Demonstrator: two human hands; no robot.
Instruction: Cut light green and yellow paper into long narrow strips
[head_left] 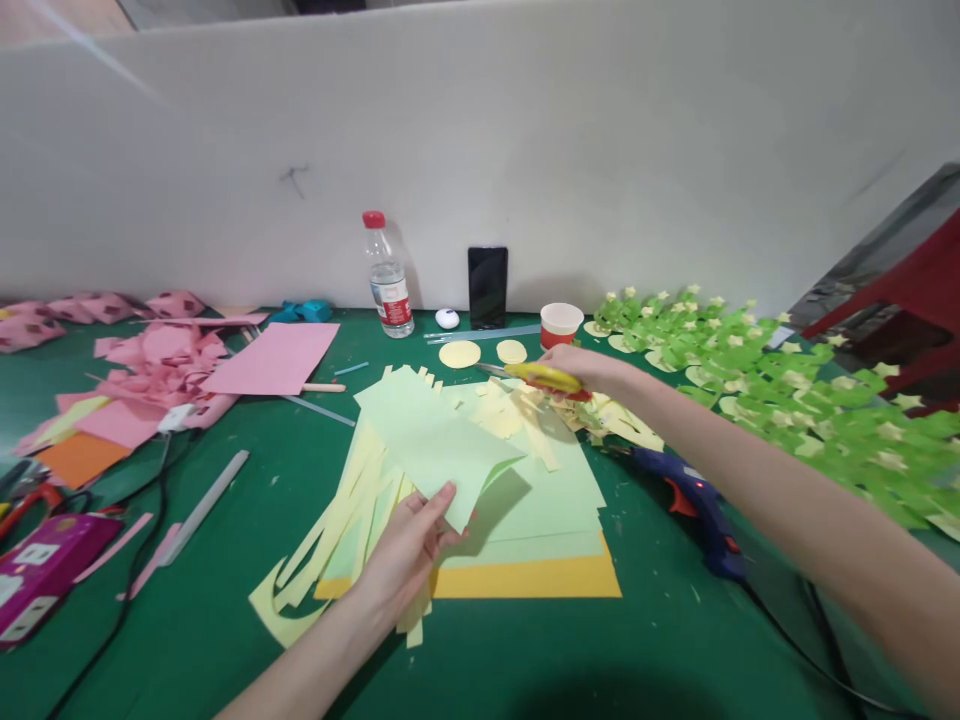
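My left hand [412,545] pinches the near corner of a pale green paper sheet [435,430], tilted up and slightly curled at its right side. Under it lie more light green sheets [547,500] on a yellow-orange sheet [525,578]. Long pale yellow paper strips [337,520] spread to the left of the held sheet. In my right hand [581,368] is a pair of scissors [541,376] with yellow and red handles, blades pointing left above paper scraps [517,405]. The scissors are apart from the held sheet. My right fingers are partly hidden behind the handles.
A blue glue gun [697,505] with a cord lies right, beside many green paper plants with stars [825,400]. At the back stand a water bottle [390,285], a phone [487,288] and a paper cup [561,325]. Pink papers [274,358] and a purple power strip [52,570] occupy the left.
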